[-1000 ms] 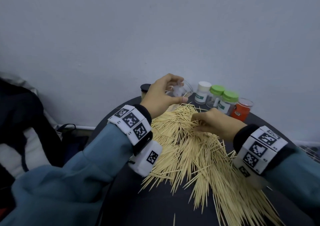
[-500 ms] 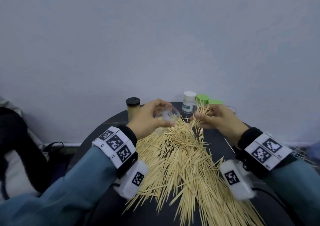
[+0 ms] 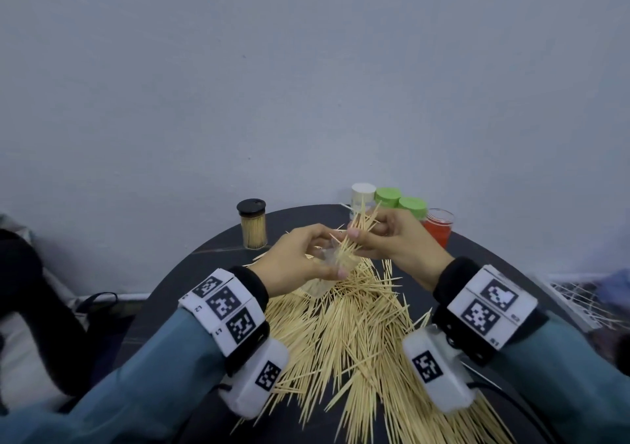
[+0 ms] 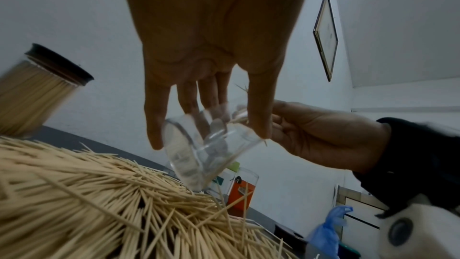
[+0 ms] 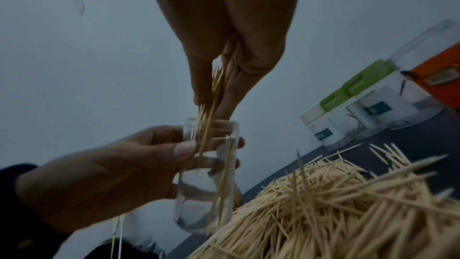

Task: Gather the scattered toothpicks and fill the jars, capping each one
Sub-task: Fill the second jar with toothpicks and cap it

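Currently the left hand [image 3: 300,259] is curled round a clear jar [image 5: 209,174], thumb on one side and fingers on the other, holding it uncapped and tilted above the heap; that grip is closed on the glass. Right hand [image 3: 395,239] pinches a bundle of toothpicks [image 3: 354,235] between thumb and fingertips, its grip closed on the sticks. Lower tips of the bundle sit inside the jar mouth, upper ends fan out above the fingers. A few sticks lie in the jar already.

Loose toothpick pile [image 3: 354,334] covers the middle of the dark round counter [image 3: 211,259], below both hands. Black-capped jar [image 3: 253,227], full, stands upright far left. Far right, in a row: white-capped jar [image 3: 362,194], two green-capped jars [image 3: 388,198], orange jar [image 3: 439,227]
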### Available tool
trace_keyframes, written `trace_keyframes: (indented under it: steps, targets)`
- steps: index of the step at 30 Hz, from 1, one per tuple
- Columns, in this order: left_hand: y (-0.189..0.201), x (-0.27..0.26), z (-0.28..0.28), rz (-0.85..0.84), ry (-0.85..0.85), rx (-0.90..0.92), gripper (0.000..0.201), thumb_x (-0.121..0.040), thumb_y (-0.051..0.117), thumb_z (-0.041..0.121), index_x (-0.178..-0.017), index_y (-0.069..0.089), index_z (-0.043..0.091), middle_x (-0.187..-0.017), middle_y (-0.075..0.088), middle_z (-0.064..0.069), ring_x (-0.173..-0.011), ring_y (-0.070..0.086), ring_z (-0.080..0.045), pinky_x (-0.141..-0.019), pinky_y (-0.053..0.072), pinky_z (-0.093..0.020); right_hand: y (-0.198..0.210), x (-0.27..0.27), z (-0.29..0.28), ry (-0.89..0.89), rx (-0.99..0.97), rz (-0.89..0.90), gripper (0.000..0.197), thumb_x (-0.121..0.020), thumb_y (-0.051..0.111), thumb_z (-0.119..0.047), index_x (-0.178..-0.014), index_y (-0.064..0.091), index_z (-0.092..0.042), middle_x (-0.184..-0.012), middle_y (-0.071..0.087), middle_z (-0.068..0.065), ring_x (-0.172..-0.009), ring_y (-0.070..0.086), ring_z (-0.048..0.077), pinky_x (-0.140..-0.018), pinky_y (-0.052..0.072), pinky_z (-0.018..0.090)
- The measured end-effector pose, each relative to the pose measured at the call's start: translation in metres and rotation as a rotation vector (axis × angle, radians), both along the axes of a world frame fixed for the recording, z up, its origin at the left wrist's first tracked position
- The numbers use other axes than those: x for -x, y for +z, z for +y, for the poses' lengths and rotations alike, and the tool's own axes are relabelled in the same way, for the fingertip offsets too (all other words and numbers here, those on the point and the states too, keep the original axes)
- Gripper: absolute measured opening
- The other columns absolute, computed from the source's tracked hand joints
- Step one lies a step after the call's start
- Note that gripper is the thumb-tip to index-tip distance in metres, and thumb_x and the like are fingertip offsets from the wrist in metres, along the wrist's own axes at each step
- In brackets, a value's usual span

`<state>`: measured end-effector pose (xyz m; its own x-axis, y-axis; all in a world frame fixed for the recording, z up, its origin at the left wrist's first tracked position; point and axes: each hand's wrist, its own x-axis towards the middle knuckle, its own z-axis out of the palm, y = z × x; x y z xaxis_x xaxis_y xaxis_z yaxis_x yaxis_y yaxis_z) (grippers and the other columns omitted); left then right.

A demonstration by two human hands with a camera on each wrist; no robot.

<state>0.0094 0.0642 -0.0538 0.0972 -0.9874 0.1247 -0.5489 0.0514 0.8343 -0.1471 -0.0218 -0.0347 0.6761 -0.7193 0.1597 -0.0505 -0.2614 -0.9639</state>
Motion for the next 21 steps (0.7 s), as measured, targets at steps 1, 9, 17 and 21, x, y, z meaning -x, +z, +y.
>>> trace_keyframes:
  steps: [1,9,17,21]
  targets:
    - [0.0,0.001,0.001,0.001,-0.001,-0.003,0.05,-0.072,0.078,0.022,-0.117,0.055,0.021,-0.113,0.058,0.007,-0.109,0.057,-0.01,-0.092,0.047,-0.024,-0.002,-0.002,0.001,-0.015,0.01,0.002,0.026,-0.084,0.063,-0.007,-0.103,0.057,0.01,-0.098,0.066,0.027,-0.084,0.065,0.025,-0.074,0.057,0.028]
    - [-0.002,0.001,-0.003,-0.008,-0.004,-0.026,0.054,-0.071,0.079,0.025,-0.119,0.057,0.015,-0.119,0.062,0.001,-0.11,0.059,-0.014,-0.099,0.047,-0.037,-0.008,-0.002,0.001,-0.057,0.014,0.047,0.031,-0.076,0.072,-0.015,-0.102,0.064,0.002,-0.092,0.073,0.011,-0.081,0.07,0.018,-0.07,0.056,0.025]
    - [0.0,0.005,0.0,0.014,-0.025,-0.042,0.046,-0.074,0.077,0.017,-0.116,0.057,0.015,-0.108,0.061,0.01,-0.102,0.059,-0.007,-0.085,0.047,-0.017,0.0,0.001,0.001,-0.01,-0.062,0.124,0.012,-0.085,0.063,-0.017,-0.094,0.065,-0.009,-0.085,0.071,0.006,-0.071,0.067,0.009,-0.071,0.056,0.021]
    - [0.001,0.005,0.001,0.031,-0.027,-0.047,0.044,-0.075,0.077,0.018,-0.114,0.057,0.019,-0.105,0.059,0.014,-0.094,0.058,0.002,-0.077,0.047,-0.012,0.003,0.003,0.003,-0.017,-0.082,0.093,0.01,-0.086,0.062,-0.012,-0.094,0.064,-0.007,-0.09,0.07,0.013,-0.071,0.067,0.012,-0.068,0.056,0.018]
